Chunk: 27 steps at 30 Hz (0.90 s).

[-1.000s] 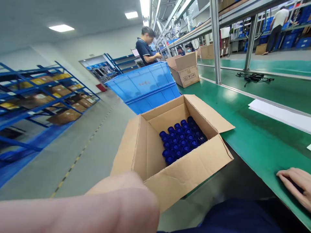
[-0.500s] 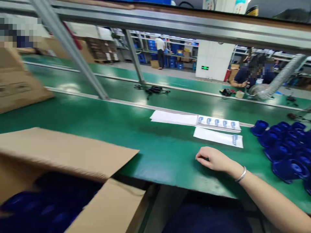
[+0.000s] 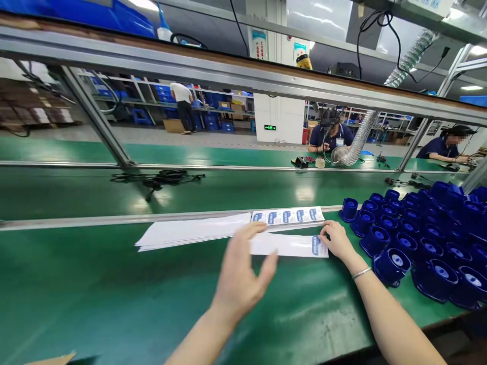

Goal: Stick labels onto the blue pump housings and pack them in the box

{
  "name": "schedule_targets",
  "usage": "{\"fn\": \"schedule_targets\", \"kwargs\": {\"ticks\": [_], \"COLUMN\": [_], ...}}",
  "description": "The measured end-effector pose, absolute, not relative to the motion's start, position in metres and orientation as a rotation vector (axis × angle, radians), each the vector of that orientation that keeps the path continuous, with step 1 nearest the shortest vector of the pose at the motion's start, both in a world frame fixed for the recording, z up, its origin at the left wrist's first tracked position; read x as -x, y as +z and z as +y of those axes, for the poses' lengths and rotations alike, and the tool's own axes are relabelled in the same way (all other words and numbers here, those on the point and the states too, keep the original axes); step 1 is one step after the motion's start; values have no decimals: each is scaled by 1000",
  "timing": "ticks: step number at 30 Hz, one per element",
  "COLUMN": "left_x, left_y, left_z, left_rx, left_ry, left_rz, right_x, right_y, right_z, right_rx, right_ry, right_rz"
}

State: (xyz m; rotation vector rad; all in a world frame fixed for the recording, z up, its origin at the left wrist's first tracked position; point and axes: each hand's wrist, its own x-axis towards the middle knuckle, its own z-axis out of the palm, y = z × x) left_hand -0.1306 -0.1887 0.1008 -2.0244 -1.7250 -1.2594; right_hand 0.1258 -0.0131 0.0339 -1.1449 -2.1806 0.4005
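My right hand (image 3: 337, 241) has its fingertips pinched at the right end of a white sticker strip (image 3: 283, 245), by its single blue-and-white label. My left hand (image 3: 243, 279), a little blurred, is over the strip's left end with thumb and fingers apart and nothing between them. Just behind lies a sheet with a row of several blue labels (image 3: 286, 216). Left of it is a stack of blank white strips (image 3: 194, 230). To the right of my right hand many dark blue plastic housings (image 3: 395, 261) stand on the green table, several with round labels on top.
A metal rail (image 3: 76, 221) runs along the back of the green table (image 3: 133, 299). Black cables (image 3: 163, 177) lie beyond it, near a slanted metal post (image 3: 95, 119). A cardboard flap (image 3: 53, 360) shows at bottom left. Co-workers (image 3: 331, 134) sit across the benches.
The view has swung right, leaving most of the cardboard box out of sight. My right hand has moved to the strip's labelled end. My left hand has come into view.
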Motion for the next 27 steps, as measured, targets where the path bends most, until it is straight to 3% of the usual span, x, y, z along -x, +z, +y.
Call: {"fn": "schedule_targets", "kwargs": {"ticks": [6, 12, 15, 19, 27], "left_x": [98, 97, 137, 227, 314], "left_y": [43, 59, 86, 108, 63], "left_z": [-136, -128, -120, -92, -80], "left_rx": [2533, 2546, 2443, 2140, 2044], "left_ry": [-647, -353, -269, -224, -100], "left_rz": [-1577, -1700, -1812, -2030, -2181], "right_x": [-125, -142, -147, -140, -111], "right_y": [55, 64, 64, 62, 58], "right_z": [-35, -49, -42, -41, -56], "right_rx": [726, 482, 490, 548, 586], "right_ry": [719, 1232, 1278, 1369, 1461], "right_rz": [-2169, -1482, -1076, -1012, -1202]}}
